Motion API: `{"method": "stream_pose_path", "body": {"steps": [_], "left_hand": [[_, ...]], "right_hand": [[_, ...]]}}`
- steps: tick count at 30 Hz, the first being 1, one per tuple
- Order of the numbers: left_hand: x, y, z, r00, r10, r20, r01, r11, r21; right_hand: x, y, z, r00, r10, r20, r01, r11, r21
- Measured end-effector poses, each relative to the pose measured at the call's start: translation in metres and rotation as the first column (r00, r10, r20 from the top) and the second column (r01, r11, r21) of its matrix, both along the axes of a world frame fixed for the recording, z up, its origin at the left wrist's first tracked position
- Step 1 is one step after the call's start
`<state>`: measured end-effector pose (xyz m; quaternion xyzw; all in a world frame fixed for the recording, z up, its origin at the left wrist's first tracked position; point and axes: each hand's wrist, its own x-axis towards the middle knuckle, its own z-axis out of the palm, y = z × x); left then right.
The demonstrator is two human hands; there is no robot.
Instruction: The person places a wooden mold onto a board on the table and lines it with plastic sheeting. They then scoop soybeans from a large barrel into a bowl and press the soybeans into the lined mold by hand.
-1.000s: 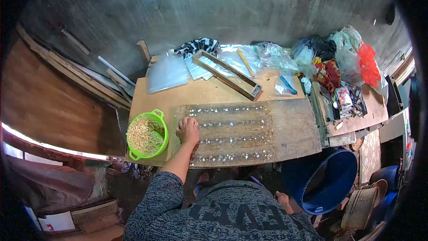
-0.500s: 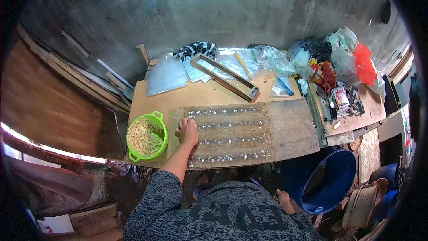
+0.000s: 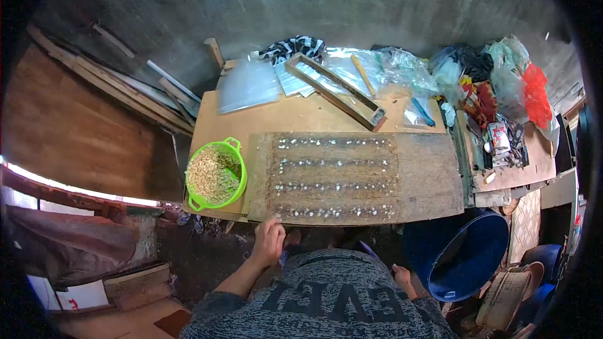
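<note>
Two bare hands in my feed, both low in the frame. Left hand (image 3: 269,240), lower centre-left: fingers curled loosely, tips at the board's front edge; can't tell if they touch it or if anything is pinched inside. Right hand (image 3: 404,276), lower right of centre: hangs by the torso, partly folded, contents can't be told; probably just parked out of the way. Board (image 3: 427,179) lies flat across mid-frame, lengthwise along the table's near edge, likely so every row is in arm's reach. On it, four rows of small whitish bits (image 3: 333,212), spaced apart, presumably to keep the lines distinct. Green basket (image 3: 242,182), left of centre, sits upright just beside the board's left end, handy for the left hand I'd say; it holds pale pieces (image 3: 210,172), the high rim likely stopping spills. Behind, on the table (image 3: 251,116): a long wooden frame (image 3: 330,96) lying diagonally, plus clear plastic sheets (image 3: 248,85), upper left of centre, laid flat, maybe to keep them smooth. Red bag (image 3: 536,97) and other plastic bunched upper right, seemingly pushed aside from the board. Blue barrel (image 3: 418,245), lower right, below table level.
</note>
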<state>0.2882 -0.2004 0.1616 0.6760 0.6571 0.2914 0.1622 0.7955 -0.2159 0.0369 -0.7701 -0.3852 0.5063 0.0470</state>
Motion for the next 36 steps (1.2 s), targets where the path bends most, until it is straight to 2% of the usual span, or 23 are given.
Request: {"method": "stream_pose_path", "body": {"steps": [1,2,4,5,8,9,13,16,17,18,19,20,21,23,24,26,27,29,31,33,34,36], "left_hand": [[-0.003,-0.011,0.005,0.999,-0.048,0.003,0.048,0.997,-0.066],[-0.003,-0.017,0.007,0.999,-0.038,0.001,0.038,0.997,-0.069],[-0.002,-0.024,0.020,0.996,0.084,-0.004,-0.084,0.995,-0.056],[-0.002,-0.018,0.022,0.996,0.092,-0.008,-0.092,0.994,-0.058],[-0.001,0.034,0.026,0.992,0.115,-0.047,-0.118,0.990,-0.080],[0.000,0.055,0.024,0.992,0.105,-0.066,-0.110,0.991,-0.077],[-0.002,0.138,-0.005,0.991,0.061,-0.116,-0.072,0.993,-0.096],[0.001,0.178,-0.020,0.966,-0.108,-0.235,0.039,0.958,-0.282],[0.001,0.184,-0.019,0.964,-0.128,-0.231,0.060,0.958,-0.280],[-0.001,0.189,-0.016,0.936,-0.105,-0.336,-0.003,0.952,-0.306],[-0.004,0.195,-0.015,0.895,-0.084,-0.438,-0.069,0.944,-0.323],[-0.011,0.202,-0.026,0.924,0.011,-0.381,-0.135,0.944,-0.301],[-0.017,0.206,-0.029,0.926,-0.007,-0.379,-0.116,0.946,-0.302],[-0.026,0.213,-0.030,0.852,0.220,-0.475,-0.369,0.896,-0.248],[-0.026,0.217,-0.026,0.855,0.208,-0.475,-0.357,0.900,-0.249],[-0.026,0.226,-0.013,0.790,0.385,-0.477,-0.562,0.765,-0.314],[-0.029,0.233,-0.016,0.793,0.376,-0.479,-0.555,0.771,-0.313],[-0.031,0.245,-0.023,0.699,0.523,-0.487,-0.700,0.639,-0.318],[-0.016,0.253,-0.015,0.701,0.521,-0.486,-0.695,0.651,-0.305],[0.003,0.257,-0.011,0.820,0.325,-0.471,-0.513,0.782,-0.354],[0.016,0.262,-0.023,0.849,0.309,-0.429,-0.467,0.820,-0.332],[0.049,0.271,-0.020,0.861,0.164,-0.481,-0.365,0.858,-0.361]], "right_hand": [[0.008,0.001,-0.012,1.000,0.029,-0.002,-0.029,1.000,-0.003],[0.013,0.003,-0.025,0.999,-0.027,-0.026,0.026,0.999,-0.021],[0.026,0.008,-0.055,0.963,-0.243,-0.117,0.236,0.969,-0.068],[0.028,0.012,-0.065,0.927,-0.336,-0.168,0.325,0.941,-0.091],[0.016,0.033,-0.055,0.827,-0.478,-0.294,0.455,0.878,-0.149],[0.013,0.040,-0.049,0.749,-0.551,-0.369,0.520,0.833,-0.189],[0.000,0.055,-0.025,0.779,-0.514,-0.358,0.513,0.852,-0.107],[-0.001,0.047,-0.010,0.728,-0.574,-0.376,0.597,0.800,-0.066],[0.005,0.039,-0.007,0.665,-0.585,-0.464,0.613,0.783,-0.108],[0.011,0.030,-0.007,0.594,-0.590,-0.546,0.624,0.767,-0.150],[0.014,0.021,-0.005,0.583,-0.601,-0.546,0.641,0.754,-0.145],[0.016,0.009,-0.003,0.577,-0.655,-0.487,0.682,0.715,-0.154],[0.017,-0.004,-0.003,0.567,-0.706,-0.426,0.719,0.676,-0.163],[0.039,-0.039,-0.024,0.538,-0.739,-0.405,0.721,0.653,-0.232],[0.042,-0.054,-0.028,0.719,-0.621,-0.311,0.616,0.777,-0.129],[0.044,-0.074,-0.036,0.854,-0.482,-0.193,0.483,0.874,-0.047],[0.043,-0.081,-0.040,0.828,-0.520,-0.210,0.520,0.852,-0.061],[0.041,-0.093,-0.049,0.771,-0.590,-0.239,0.588,0.804,-0.090],[0.039,-0.097,-0.054,0.707,-0.655,-0.267,0.651,0.750,-0.114],[0.035,-0.098,-0.049,0.671,-0.689,-0.275,0.683,0.718,-0.131],[0.029,-0.088,-0.038,0.636,-0.722,-0.272,0.705,0.687,-0.176],[0.019,-0.068,-0.019,0.603,-0.753,-0.262,0.723,0.655,-0.218]]}}
